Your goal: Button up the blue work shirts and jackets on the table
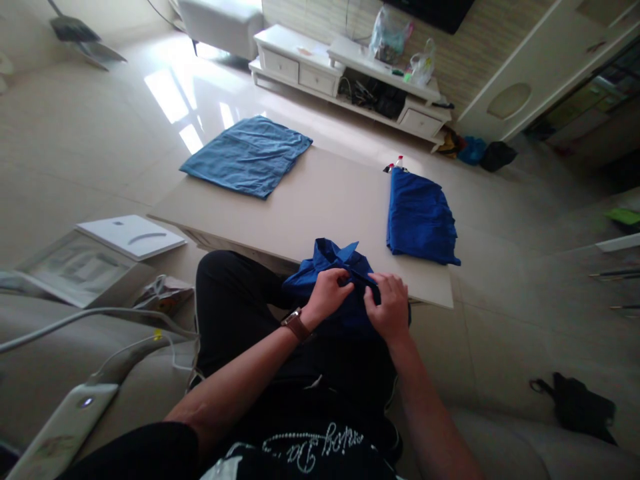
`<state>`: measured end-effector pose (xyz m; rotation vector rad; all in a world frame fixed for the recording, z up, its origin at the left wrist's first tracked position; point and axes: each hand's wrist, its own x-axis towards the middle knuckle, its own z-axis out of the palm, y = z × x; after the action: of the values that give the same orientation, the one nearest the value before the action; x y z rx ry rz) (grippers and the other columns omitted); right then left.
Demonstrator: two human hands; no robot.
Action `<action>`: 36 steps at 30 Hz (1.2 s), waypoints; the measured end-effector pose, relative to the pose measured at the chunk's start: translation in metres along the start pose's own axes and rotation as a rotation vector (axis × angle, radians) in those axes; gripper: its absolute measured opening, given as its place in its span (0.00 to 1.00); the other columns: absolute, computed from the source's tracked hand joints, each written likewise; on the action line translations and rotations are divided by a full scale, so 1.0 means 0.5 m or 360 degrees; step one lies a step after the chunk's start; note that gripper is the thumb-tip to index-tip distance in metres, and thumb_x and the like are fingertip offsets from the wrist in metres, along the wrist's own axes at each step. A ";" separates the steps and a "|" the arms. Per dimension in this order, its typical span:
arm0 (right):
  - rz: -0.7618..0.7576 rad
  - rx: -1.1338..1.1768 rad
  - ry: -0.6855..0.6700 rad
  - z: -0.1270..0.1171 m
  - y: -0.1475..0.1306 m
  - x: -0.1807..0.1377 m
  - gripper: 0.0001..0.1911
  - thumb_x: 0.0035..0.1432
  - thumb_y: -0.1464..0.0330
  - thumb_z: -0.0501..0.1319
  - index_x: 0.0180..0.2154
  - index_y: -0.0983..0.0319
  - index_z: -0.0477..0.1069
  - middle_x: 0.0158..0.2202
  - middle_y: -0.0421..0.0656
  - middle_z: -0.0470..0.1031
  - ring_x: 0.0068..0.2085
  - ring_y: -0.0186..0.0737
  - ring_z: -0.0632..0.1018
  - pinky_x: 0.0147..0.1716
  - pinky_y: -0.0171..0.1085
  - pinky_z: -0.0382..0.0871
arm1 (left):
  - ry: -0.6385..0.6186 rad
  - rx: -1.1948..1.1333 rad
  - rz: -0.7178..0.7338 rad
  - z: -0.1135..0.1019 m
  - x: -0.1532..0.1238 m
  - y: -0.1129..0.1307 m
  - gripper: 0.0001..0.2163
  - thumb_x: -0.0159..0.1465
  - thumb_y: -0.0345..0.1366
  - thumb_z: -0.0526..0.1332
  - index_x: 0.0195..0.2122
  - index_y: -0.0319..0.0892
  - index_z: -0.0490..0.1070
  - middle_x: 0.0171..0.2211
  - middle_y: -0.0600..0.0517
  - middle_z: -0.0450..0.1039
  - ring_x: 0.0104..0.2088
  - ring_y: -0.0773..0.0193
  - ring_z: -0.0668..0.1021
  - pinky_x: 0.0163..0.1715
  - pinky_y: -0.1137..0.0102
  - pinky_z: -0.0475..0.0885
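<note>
A crumpled royal-blue shirt [327, 263] with a collar lies at the near edge of the low beige table [320, 200] and over my lap. My left hand [327, 293], with a brown watch at the wrist, is closed on its fabric. Close beside it, my right hand [389, 305] pinches the same shirt. A folded royal-blue garment [420, 217] lies on the table's right part. A folded lighter blue garment [247, 155] lies flat at the far left corner.
I sit on a sofa with black trousers. A white device with cables [65, 420] lies at my left, boxes [100, 250] stand on the floor. A white TV cabinet [350, 77] with bags stands beyond the table. A black bag [580, 403] lies on the right.
</note>
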<state>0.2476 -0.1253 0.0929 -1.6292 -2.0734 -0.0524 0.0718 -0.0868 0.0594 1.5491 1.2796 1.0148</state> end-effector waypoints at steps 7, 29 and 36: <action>0.0003 0.0328 -0.0308 0.014 -0.018 0.013 0.12 0.68 0.69 0.53 0.44 0.58 0.76 0.40 0.49 0.79 0.44 0.50 0.77 0.45 0.45 0.69 | -0.0192 0.0151 0.0129 -0.036 0.004 0.025 0.07 0.59 0.24 0.63 0.25 0.39 0.75 0.26 0.52 0.77 0.28 0.67 0.72 0.31 0.72 0.63; 0.0248 0.0900 -0.0327 -0.001 -0.004 0.047 0.10 0.63 0.60 0.63 0.36 0.57 0.81 0.37 0.45 0.83 0.39 0.47 0.81 0.44 0.43 0.73 | -0.0113 0.0205 0.0136 -0.057 0.022 0.039 0.10 0.57 0.22 0.62 0.30 0.42 0.81 0.28 0.52 0.77 0.29 0.64 0.75 0.34 0.70 0.68; 0.0307 0.0932 -0.0390 0.007 0.005 0.056 0.13 0.66 0.60 0.59 0.33 0.59 0.76 0.30 0.42 0.78 0.33 0.42 0.76 0.37 0.39 0.69 | -0.0083 0.0085 0.0231 -0.043 0.014 0.042 0.10 0.57 0.20 0.62 0.29 0.40 0.80 0.31 0.52 0.79 0.33 0.65 0.77 0.37 0.71 0.69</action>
<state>0.2443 -0.0981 0.1007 -1.4950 -1.8381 0.7790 0.0582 -0.0793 0.0861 1.7184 1.1803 1.0310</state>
